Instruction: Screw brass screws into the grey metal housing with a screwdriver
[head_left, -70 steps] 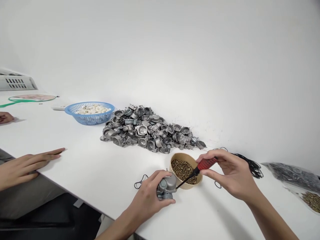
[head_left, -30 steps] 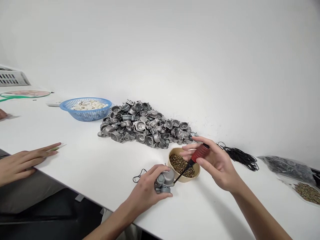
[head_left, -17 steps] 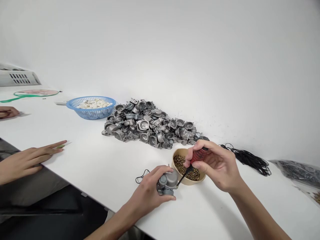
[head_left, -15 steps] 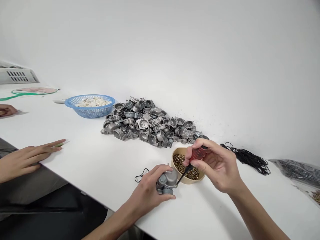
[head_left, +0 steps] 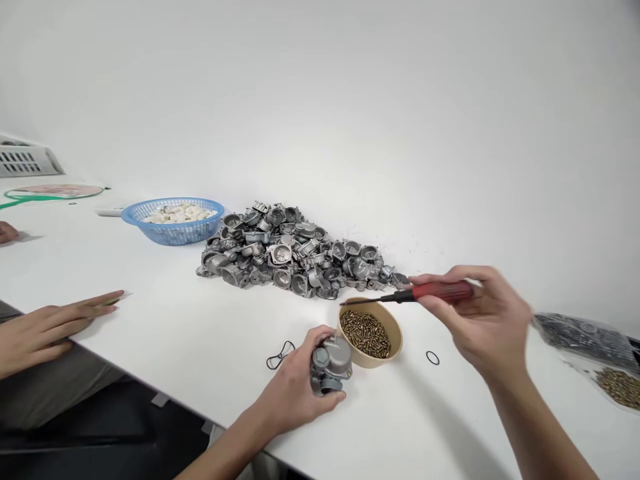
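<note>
Where the right edge cuts the view, a clear bag of dark small parts [head_left: 585, 339] and a heap of brass-coloured pieces [head_left: 620, 387] show only in part, and what the pieces are cannot be made out. At the left edge, a co-worker's hand [head_left: 47, 328] lies flat on the white table [head_left: 190, 327], its arm cut off; a fingertip of another hand [head_left: 7, 232] shows farther back. Left hand [head_left: 295, 387]: palm down near the front table edge, fingers and thumb closed around a grey cast metal housing [head_left: 330, 363], which rests on the table just beside a tan bowl of small brass screws [head_left: 370, 332]; the hand hides the housing's left side. Right hand [head_left: 487, 320]: raised over the table to the right of the bowl, fingers pinched on the red handle of a screwdriver [head_left: 425, 293]; the dark shaft lies almost level, tip pointing left above the bowl's far rim, clear of the housing. One black rubber ring [head_left: 433, 358] lies between bowl and right wrist; a black loop [head_left: 280, 353] lies left of the housing. Behind the bowl: a pile of grey castings [head_left: 290, 257]. Farther left: a blue basket of white pieces [head_left: 173, 220].
</note>
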The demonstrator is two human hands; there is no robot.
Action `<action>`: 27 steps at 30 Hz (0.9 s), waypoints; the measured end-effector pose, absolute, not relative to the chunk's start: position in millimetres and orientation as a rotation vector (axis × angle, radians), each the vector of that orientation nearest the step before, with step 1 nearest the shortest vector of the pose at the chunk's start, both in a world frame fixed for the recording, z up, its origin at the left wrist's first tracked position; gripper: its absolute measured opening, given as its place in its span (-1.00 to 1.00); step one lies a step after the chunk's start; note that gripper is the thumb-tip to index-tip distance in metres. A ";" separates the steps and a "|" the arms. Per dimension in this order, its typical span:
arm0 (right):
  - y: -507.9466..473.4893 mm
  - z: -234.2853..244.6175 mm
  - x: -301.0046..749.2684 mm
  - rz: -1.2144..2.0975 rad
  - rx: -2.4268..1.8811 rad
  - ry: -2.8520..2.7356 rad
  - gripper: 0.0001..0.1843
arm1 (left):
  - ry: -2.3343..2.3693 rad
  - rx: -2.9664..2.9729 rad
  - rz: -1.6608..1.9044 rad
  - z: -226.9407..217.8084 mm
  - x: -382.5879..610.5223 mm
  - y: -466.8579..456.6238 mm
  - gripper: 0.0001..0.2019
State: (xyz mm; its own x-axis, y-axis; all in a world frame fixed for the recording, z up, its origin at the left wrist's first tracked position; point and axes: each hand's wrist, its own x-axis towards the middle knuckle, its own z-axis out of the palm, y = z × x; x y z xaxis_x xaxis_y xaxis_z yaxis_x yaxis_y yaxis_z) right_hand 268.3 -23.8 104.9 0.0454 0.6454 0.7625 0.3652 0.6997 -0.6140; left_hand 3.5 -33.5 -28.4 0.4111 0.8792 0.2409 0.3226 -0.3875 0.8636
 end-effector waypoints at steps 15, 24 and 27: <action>-5.8 -12.0 300.9 -0.002 -1.214 -1.902 -0.84 | 0.935 1.539 0.865 -52.5 -5.0 -29.7 -0.14; -51.1 -12.6 264.9 0.084 -0.866 -2.179 -0.26 | 0.715 1.447 0.656 -51.5 -11.0 -34.1 -0.11; -63.7 -7.4 253.4 0.326 -0.997 -2.358 -0.08 | 0.588 1.428 0.626 -51.2 -12.1 -34.6 -0.16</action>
